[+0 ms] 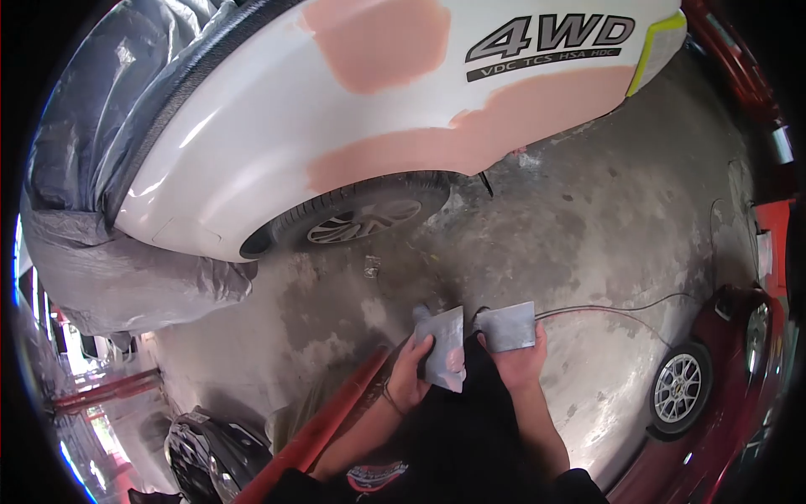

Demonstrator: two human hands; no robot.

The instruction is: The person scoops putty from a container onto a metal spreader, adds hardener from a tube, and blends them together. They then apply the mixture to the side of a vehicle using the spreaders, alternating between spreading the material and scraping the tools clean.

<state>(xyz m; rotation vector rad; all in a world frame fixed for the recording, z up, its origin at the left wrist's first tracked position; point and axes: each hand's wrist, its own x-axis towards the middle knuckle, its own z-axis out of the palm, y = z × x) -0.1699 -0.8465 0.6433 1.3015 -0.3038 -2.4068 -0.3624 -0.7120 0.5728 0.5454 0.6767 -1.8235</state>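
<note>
The left hand (406, 375) grips a flat grey plate (442, 349), long axis near twelve-to-six; its soft-looking pink lump (455, 362) lies at three o'clock, nearer this hand than the right hand (522, 362), which clasps a grey rectangular sheet (509, 327) lying nine-to-three. Beyond, at twelve, stands a pink-patched white car body (369, 112).

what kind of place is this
Probably a car body repair shop: the white car bears pinkish patches that look like filler, grey sheeting covers part of it, and the left hand holds a plate smeared with similar pink paste.
</note>
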